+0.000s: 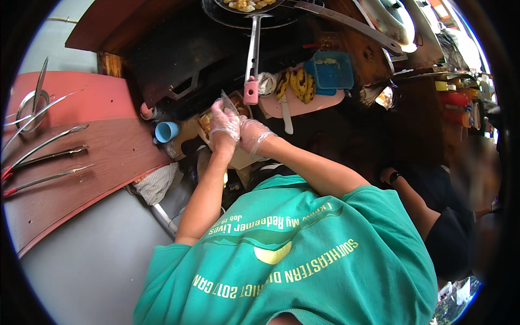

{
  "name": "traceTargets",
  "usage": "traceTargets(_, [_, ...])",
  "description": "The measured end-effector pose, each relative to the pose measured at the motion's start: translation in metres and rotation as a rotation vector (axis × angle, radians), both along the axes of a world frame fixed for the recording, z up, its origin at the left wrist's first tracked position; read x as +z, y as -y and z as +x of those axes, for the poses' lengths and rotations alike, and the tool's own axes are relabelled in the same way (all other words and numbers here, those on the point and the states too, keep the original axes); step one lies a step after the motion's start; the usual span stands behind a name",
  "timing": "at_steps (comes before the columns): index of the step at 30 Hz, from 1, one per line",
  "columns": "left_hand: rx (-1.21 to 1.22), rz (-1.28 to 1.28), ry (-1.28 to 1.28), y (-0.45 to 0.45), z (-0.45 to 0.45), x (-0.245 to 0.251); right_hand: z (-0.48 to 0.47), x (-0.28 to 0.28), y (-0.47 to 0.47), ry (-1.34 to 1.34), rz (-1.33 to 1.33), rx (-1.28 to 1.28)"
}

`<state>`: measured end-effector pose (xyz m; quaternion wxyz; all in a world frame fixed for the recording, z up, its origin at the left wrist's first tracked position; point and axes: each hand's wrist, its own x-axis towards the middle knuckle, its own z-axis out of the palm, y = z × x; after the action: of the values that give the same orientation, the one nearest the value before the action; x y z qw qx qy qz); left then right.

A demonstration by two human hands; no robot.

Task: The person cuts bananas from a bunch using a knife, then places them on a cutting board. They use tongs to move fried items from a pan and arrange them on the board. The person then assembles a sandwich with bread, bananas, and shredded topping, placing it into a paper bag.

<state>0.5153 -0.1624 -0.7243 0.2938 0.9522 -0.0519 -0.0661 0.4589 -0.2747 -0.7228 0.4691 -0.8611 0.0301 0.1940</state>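
Observation:
My left hand point(224, 122), in a clear plastic glove, is closed around something over a container of pieces of food point(205, 122). A flat metal blade point(230, 102) shows above its fingers; I cannot tell what tool it belongs to. Against it from the right rests my right hand point(252, 133), gloved too, its fingers curled and partly hidden, so what it holds cannot be told. Just beyond, the pink-ended handle point(252, 87) of a strainer or pan reaches down from the stove. Spotted bananas point(300, 83) and a white-handled knife point(286, 115) lie on a pink cutting board point(325, 106).
A light blue cup point(166, 131) stands left of my hands. Tongs point(53, 146) lie on the wooden counter point(109, 150) at far left. Food sits in a pan point(248, 6) at the top. A blue container point(333, 71) is beyond the bananas. Another person's arm point(414, 199) is at right.

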Motion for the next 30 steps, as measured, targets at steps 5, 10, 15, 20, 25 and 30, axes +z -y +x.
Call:
traceTargets(5, [0.018,-0.023,0.065,0.001,0.023,-0.025,-0.007,-0.002,-0.003,0.058,-0.212,0.100])
traceTargets(10, [0.133,-0.034,-0.049,0.007,0.046,-0.058,-0.008,0.013,0.008,-0.062,-0.154,0.061])
traceTargets(15, [0.008,-0.104,0.168,-0.004,0.074,-0.109,-0.007,0.017,0.016,-0.098,-0.173,0.093])
traceTargets(20, [-0.062,-0.025,0.189,-0.005,0.087,-0.106,-0.013,0.011,0.013,-0.096,-0.185,0.049])
traceTargets(25, [0.071,-0.031,0.044,-0.006,0.051,-0.053,-0.015,0.004,0.013,-0.052,-0.263,0.106])
traceTargets(30, [0.037,-0.020,0.050,0.000,-0.005,-0.024,-0.007,0.007,0.014,0.141,0.051,-0.011])
